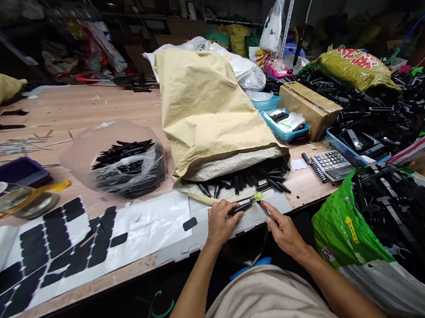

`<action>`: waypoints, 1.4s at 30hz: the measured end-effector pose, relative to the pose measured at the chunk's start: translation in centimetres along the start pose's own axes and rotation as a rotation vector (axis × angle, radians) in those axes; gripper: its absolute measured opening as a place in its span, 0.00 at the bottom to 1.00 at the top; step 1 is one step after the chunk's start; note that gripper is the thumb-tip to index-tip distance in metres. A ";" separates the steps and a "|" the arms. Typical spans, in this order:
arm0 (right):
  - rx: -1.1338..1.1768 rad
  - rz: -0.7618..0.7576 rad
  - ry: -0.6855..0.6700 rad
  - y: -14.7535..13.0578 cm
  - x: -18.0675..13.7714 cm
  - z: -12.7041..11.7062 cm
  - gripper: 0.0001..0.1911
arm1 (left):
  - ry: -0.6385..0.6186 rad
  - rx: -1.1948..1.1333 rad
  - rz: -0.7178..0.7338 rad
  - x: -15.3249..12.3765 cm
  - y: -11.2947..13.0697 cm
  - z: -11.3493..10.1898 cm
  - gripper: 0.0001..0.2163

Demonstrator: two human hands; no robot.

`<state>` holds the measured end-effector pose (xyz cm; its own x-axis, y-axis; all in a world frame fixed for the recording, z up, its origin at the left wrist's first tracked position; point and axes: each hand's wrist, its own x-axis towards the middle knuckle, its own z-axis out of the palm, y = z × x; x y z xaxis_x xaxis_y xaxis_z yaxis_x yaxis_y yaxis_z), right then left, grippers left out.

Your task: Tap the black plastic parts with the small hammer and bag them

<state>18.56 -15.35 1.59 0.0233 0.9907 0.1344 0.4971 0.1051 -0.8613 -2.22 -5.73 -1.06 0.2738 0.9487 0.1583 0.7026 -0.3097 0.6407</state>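
At the table's front edge my left hand (222,222) is closed on a slim black handle-like piece (241,207), its end pointing right. My right hand (284,230) grips a thin dark tool (265,208), whose yellow-green tip (258,196) meets or almost meets the end of the black piece. Just beyond both hands, a large tan paper sack (206,104) lies with its mouth towards me. More black pieces (245,180) spill from its white woven lining. Under my hands is a grey sheet (205,230). The exact kind of the tool cannot be made out.
Left are a clear bag of black pieces (130,167), black stickers on white sheets (35,248), a tape roll (25,201) and metal rods (17,145). Right are a calculator (332,165), a cardboard box (309,106), a blue basket (287,126) and a green sack of black parts (336,222).
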 end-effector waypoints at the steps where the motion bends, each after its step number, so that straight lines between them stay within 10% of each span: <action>1: -0.004 -0.024 -0.045 -0.5 -0.1 0.4 0.26 | 0.007 -0.001 0.001 0.0 0.0 0.0 0.09; 42: -0.186 -0.145 -0.110 -1.2 0.3 1.9 0.29 | 0.017 0.026 0.039 -0.2 -0.3 0.3 0.10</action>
<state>16.37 -15.04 1.71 -0.1496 0.9709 0.1872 0.6392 0.2394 -0.7309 -2.30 -5.89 -1.47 0.2901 0.9368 0.1953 0.7083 -0.3475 0.6145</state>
